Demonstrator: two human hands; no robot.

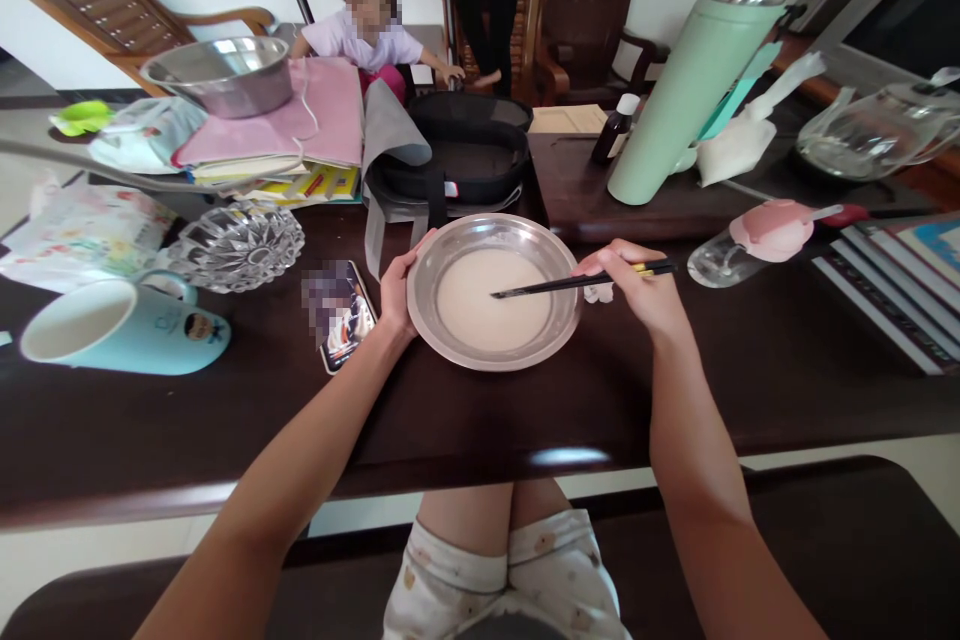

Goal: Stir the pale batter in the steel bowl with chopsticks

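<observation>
A shallow steel bowl (pixel 450 340) with a pale, milky batter (pixel 491 305) stands on the dark wooden table (pixel 525 410) in front of me. My left hand (pixel 396 292) grips the bowl's left rim, fingers curled round the edge. My right hand (pixel 637 285) is closed on a pair of black chopsticks (pixel 562 284), whose tips dip into the batter near the bowl's middle.
A phone (pixel 341 315) lies left of the bowl, beside a light blue mug (pixel 127 330) and a cut-glass dish (pixel 236 245). A green thermos (pixel 697 80), pink-lidded bottle (pixel 757 240), glass jug (pixel 870 130) and books (pixel 900 290) stand right. Behind are a black bag (pixel 465 150), a steel basin (pixel 221 70) and a seated child (pixel 360 20).
</observation>
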